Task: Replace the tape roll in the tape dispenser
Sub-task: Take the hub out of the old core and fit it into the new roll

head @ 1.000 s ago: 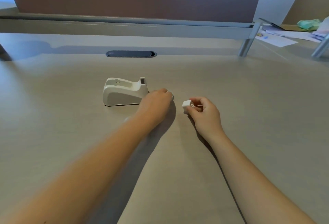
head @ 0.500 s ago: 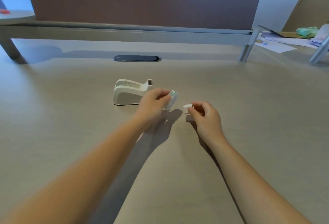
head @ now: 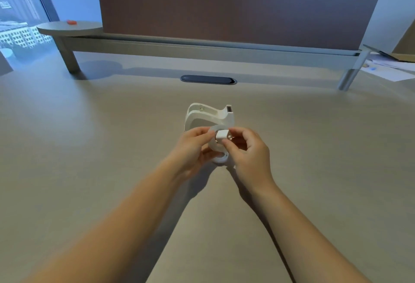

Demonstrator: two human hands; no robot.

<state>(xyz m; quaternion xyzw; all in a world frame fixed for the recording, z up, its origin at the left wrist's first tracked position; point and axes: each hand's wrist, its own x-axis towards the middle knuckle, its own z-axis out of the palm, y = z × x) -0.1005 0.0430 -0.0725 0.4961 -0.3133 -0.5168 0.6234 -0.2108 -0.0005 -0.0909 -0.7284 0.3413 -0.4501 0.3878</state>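
- I see my left hand [head: 195, 148] near the middle of the view, fingers pinched on the left rim of the tape roll [head: 217, 148], which it holds up off the desk [head: 89, 170].
- My right hand [head: 248, 150] sits at 3 o'clock from the roll, thumb and forefinger clamped on a small white core piece [head: 222, 135].
- That core piece touches the roll's upper edge, at about 12 o'clock on the ring; whether it sits inside the hole I cannot tell.
- The white tape dispenser [head: 208, 117] stands on the desk at 12 o'clock from both hands, just beyond them, its cradle empty and its cutter end toward 3 o'clock.
- A dark oval cable slot [head: 208, 79] lies farther out at 12 o'clock, before the brown divider panel [head: 235, 6].
- Loose papers [head: 390, 69] lie at about 2 o'clock, well apart from the hands.
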